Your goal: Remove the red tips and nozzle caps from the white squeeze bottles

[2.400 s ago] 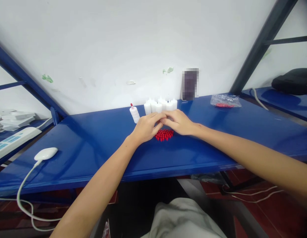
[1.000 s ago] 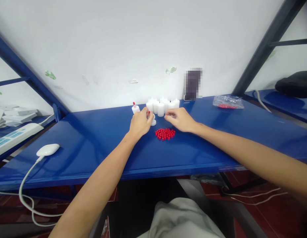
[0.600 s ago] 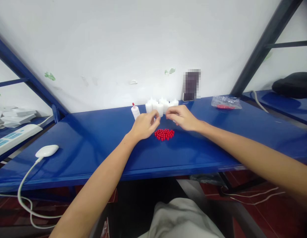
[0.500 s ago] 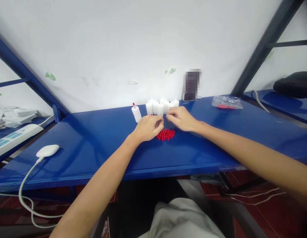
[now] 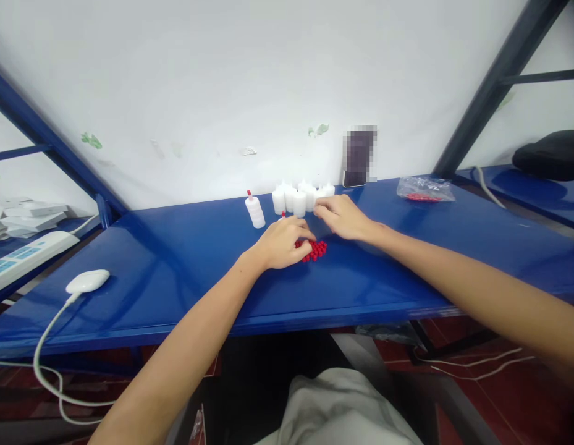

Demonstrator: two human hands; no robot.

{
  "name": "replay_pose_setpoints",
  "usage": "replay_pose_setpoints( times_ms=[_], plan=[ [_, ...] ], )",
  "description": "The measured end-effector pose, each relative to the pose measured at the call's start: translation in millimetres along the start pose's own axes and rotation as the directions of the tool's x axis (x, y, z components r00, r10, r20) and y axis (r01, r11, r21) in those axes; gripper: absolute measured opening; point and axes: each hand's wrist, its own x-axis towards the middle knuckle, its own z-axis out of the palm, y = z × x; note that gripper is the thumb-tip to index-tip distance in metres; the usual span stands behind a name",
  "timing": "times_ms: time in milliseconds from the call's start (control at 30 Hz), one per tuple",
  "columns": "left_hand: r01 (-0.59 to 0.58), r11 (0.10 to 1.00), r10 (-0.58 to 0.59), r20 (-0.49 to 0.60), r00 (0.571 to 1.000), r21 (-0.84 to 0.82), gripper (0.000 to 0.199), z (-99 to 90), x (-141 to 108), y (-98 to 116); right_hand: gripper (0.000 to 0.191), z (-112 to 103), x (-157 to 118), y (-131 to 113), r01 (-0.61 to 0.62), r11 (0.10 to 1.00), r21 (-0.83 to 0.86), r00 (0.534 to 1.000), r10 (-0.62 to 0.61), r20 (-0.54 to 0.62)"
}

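Note:
A small pile of red caps (image 5: 319, 249) lies on the blue table, partly covered by my left hand (image 5: 284, 243). That hand has its thumb and forefinger apart over the caps. My right hand (image 5: 343, 216) is curled at the right end of a group of white bottles (image 5: 299, 203); whether its fingers grip one is hidden. A capped bottle (image 5: 256, 212) with a red tip stands apart on the left. Behind my left hand another red tip (image 5: 283, 214) shows, with most of what bears it concealed.
A clear bag (image 5: 426, 190) with red pieces lies at the back right. A dark, blurred-out upright object (image 5: 354, 179) leans on the wall. At the left are a white charger case (image 5: 88, 281) with its cable and a power strip (image 5: 27, 258).
My left hand has shifted right and toward me over the red caps, and its fingers have spread. My right hand has moved slightly away to the right, staying by the bottles.

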Motion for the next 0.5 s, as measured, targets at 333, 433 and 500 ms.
replay_pose_setpoints(
  times_ms=[333,433,500],
  plan=[
    [0.007,1.0,-0.007,0.011,1.0,-0.002,0.036,-1.6,-0.5,-5.8,0.02,0.8,-0.9,3.7,-0.066,0.994,0.082,0.997,0.063,0.041],
    [0.014,1.0,-0.014,0.01,1.0,0.005,0.037,-2.3,-1.4,-8.4,0.022,2.4,-1.5,5.3,-0.048,0.995,0.085,0.997,0.043,0.061],
    [0.015,1.0,-0.015,0.009,1.0,0.007,0.037,-2.8,-1.8,-10.1,0.023,5.1,-0.8,9.4,0.007,0.998,0.061,0.998,-0.01,0.063]
  ],
)
